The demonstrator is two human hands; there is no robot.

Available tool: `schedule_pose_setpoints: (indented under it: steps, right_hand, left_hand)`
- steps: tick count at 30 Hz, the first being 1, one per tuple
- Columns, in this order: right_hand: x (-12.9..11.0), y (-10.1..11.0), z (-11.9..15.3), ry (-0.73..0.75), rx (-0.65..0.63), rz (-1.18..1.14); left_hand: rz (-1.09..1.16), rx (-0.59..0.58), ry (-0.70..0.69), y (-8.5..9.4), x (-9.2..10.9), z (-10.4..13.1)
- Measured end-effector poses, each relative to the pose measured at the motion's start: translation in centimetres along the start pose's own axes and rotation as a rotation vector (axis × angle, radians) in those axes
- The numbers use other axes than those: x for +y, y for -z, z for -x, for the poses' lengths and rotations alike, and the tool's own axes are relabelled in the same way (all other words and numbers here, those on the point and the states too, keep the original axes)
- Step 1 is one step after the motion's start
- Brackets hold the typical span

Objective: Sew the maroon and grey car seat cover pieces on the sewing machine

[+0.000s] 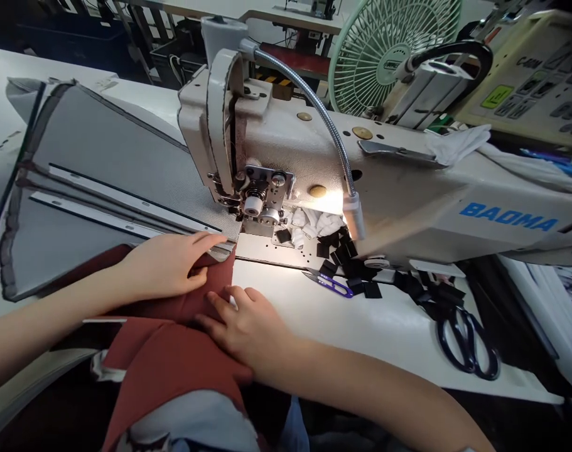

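Under the sewing machine's head [255,201] lies the front end of a grey mesh fabric piece [120,138] with dark bound edges and two pale strips [90,216]. Red-brown fabric [191,304] lies beneath it and hangs over the table's front edge. My left hand [166,263] rests flat on the layers near the presser area, its index finger stretched along the strip's end and its thumb apart. Close to it, my right hand [252,326] has bent fingers gripping the red-brown fabric by its right edge. The needle is hidden behind the machine's attachments.
Purple thread snips [335,285] lie right of my hands, beside black fabric squares [342,251] and white scraps [311,223]. Black-handled scissors [469,345] lie at the table's right edge. A flexible lamp [354,213] hangs low; a green fan [392,63] stands behind.
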State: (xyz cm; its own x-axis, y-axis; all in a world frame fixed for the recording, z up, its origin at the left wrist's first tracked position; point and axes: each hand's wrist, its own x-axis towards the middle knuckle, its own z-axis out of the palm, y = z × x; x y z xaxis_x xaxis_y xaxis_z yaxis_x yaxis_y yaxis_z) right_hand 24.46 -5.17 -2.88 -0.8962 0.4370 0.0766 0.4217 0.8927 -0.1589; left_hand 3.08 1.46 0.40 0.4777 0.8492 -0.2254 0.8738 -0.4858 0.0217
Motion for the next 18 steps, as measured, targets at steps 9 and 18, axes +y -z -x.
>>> schedule_pose_setpoints:
  steps: [9, 18]
  right_hand:
    - [0.3, 0.9, -0.8, -0.005, -0.052, 0.060]
    - [1.1, -1.1, -1.4, -0.003, 0.083, 0.118]
  left_hand:
    - [-0.036, 0.039, 0.040, 0.3, -0.2, -1.9]
    - [-0.123, 0.232, -0.006, -1.2, 0.7, -2.7]
